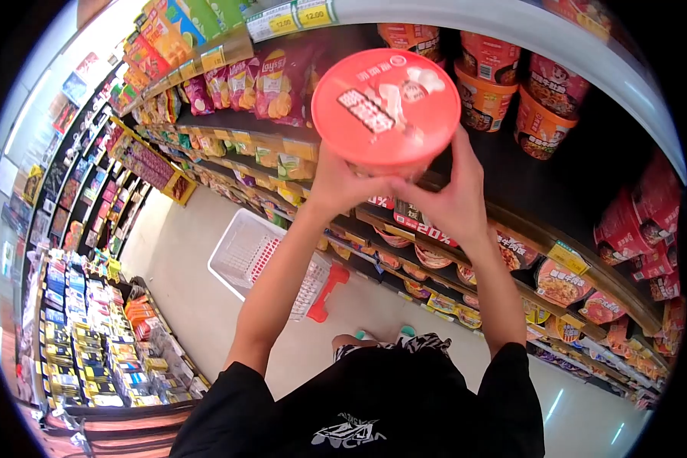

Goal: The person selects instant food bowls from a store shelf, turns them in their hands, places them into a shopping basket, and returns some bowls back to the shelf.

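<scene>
A large instant noodle tub (385,107) with a red lid is held up in front of the shelf. Its lid faces me and shows dark lettering and a cartoon figure. My left hand (342,183) wraps round its lower left side, and my right hand (452,200) grips the lower right side. The thumbs come close together below the tub; most fingers are hidden behind it. Just behind and to the right, orange noodle tubs (483,99) stand stacked on the shelf, with a red tub (490,57) on top of one.
A white shopping basket (240,244) with a red handle stands on the floor to the left. Purple chip bags (282,84) line the shelf at upper left. More red tubs (641,217) are stacked at right. A low display (99,336) of packaged goods borders the aisle.
</scene>
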Available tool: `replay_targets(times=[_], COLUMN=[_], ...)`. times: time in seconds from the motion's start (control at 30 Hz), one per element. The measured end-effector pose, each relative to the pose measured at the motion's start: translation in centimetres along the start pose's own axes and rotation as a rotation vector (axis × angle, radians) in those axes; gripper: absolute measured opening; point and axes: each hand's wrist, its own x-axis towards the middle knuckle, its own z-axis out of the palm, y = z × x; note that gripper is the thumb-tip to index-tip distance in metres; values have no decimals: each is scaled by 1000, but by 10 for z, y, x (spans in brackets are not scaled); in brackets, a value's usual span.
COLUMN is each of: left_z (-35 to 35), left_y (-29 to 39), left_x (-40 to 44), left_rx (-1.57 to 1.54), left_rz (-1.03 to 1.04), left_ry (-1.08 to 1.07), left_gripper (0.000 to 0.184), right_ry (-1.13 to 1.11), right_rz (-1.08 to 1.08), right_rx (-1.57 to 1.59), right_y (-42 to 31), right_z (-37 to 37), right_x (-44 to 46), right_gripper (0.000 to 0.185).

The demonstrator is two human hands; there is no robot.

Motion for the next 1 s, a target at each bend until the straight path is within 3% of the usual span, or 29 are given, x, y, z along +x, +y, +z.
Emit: replay_targets(times=[0.2,0.3,0.43,0.63,1.0], left_z=[9,4,12,30,23], left_y=[3,-6,-8,-22,-26], left_x=[26,39,54,73,97], left_rx=[-95,91,-131,-238,-103], left_rz=[23,137,-5,117,13], left_ry=[24,-8,-3,120,133], left_gripper=[79,79,82,80,63], right_ry=[28,20,-31,20,70], right_rz=[-104,-91,-3,13,34], right_rx=[-71,-16,-100,-50,-141], right_y=[5,5,17,34,47], right_z=[-14,-17,-15,0,12], right_x=[26,34,44,46,56], right_gripper=[101,96,105,108,88])
